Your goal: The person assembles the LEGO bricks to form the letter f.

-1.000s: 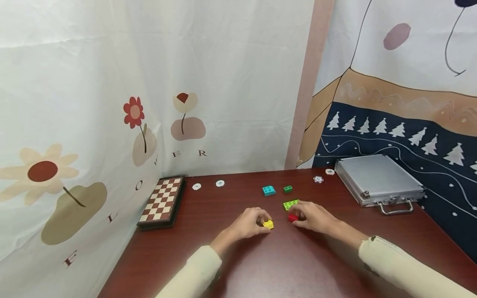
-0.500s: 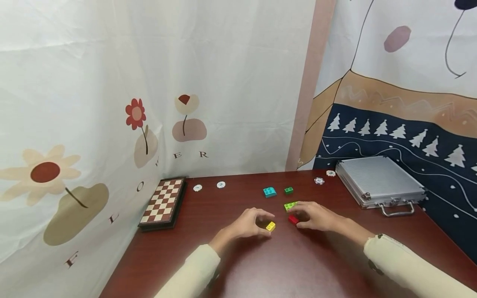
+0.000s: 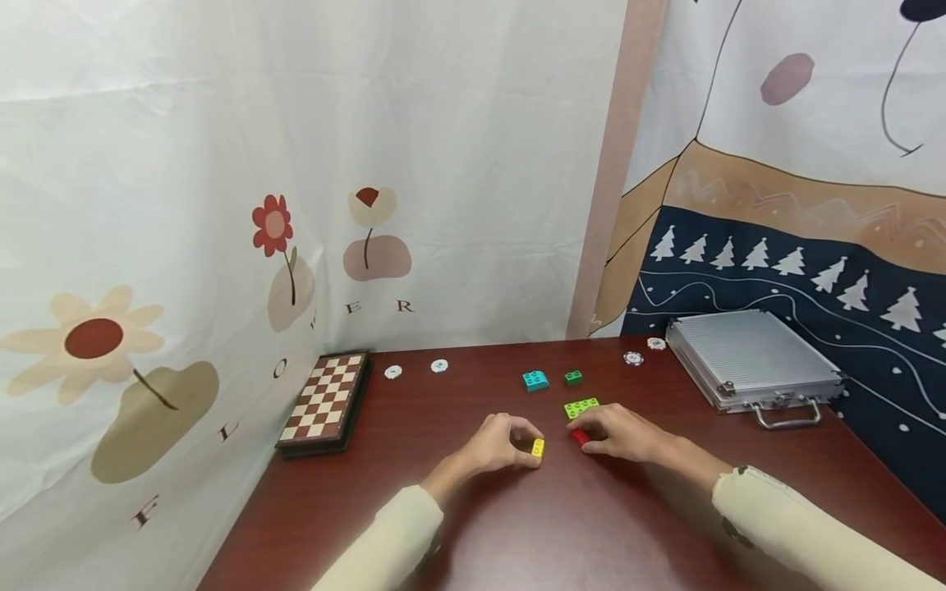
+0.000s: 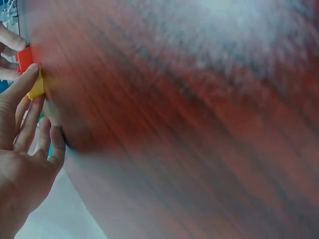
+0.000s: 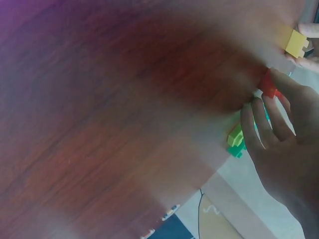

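Note:
My left hand [image 3: 497, 443] pinches a small yellow toy building brick [image 3: 538, 447] between thumb and finger, close over the table. Opposite it, a red toy building brick [image 3: 580, 437] is pinched by my right hand [image 3: 624, 433]. A short gap separates the two bricks in the head view. The left wrist view shows the thumb across the yellow brick [image 4: 37, 87], with the red brick [image 4: 25, 59] just beyond. In the right wrist view, fingers partly cover the red brick [image 5: 268, 84]. A lime-green brick [image 3: 580, 407] lies just behind the right hand.
Farther back lie a turquoise brick [image 3: 535, 380] and a small dark green brick [image 3: 572, 377]. A checkered board box [image 3: 325, 400] sits at the left edge, a silver case [image 3: 754, 359] at the right. White chips [image 3: 439, 366] lie along the table's back edge.
The yellow brick has turned in my left fingers, its long side now pointing away. The red brick has turned slightly in my right hand. More of the lime-green brick shows.

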A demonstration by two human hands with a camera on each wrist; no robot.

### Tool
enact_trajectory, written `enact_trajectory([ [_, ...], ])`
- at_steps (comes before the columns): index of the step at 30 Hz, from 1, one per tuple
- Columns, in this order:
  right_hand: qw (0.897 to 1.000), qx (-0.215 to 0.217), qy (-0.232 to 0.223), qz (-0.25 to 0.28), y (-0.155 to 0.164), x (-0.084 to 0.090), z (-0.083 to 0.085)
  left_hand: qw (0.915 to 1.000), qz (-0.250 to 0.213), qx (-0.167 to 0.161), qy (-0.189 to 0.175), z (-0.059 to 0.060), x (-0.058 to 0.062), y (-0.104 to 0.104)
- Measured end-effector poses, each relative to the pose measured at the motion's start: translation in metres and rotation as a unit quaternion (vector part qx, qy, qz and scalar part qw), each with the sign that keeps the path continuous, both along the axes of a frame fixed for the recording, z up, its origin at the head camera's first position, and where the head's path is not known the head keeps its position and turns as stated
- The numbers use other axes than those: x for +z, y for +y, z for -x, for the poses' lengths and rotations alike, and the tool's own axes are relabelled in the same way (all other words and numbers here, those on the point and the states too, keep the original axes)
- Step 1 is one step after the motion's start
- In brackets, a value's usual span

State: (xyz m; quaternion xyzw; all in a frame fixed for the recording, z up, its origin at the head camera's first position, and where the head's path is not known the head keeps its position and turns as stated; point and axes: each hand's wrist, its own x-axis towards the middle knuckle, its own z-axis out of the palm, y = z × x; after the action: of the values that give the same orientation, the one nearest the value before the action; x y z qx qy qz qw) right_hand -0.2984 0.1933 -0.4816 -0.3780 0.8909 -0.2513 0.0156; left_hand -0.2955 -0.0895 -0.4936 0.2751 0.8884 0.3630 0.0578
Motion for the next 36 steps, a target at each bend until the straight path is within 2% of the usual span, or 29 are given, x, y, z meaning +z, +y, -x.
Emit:
enact_trajectory([
  [7,0.999,-0.020,0.008,0.030,-0.007,-0.004,0.001,0.9990,-0.008,0.042,0.011,-0.001,-0.002,0.005],
  [15,0.998,-0.023,0.018,0.055,-0.022,0.008,0.003,0.9977,-0.020,0.064,0.006,-0.001,-0.004,0.007],
  [20,0.998,-0.008,0.014,0.068,-0.034,0.015,0.002,0.9973,-0.019,0.070,0.006,-0.001,-0.003,0.007],
  [25,0.997,0.006,0.008,0.080,-0.044,0.012,0.000,0.9975,-0.020,0.067,0.010,-0.002,-0.003,0.007],
  [36,0.995,0.018,0.040,0.087,-0.057,0.005,-0.002,0.9973,-0.030,0.067,0.009,-0.001,-0.007,0.006],
])
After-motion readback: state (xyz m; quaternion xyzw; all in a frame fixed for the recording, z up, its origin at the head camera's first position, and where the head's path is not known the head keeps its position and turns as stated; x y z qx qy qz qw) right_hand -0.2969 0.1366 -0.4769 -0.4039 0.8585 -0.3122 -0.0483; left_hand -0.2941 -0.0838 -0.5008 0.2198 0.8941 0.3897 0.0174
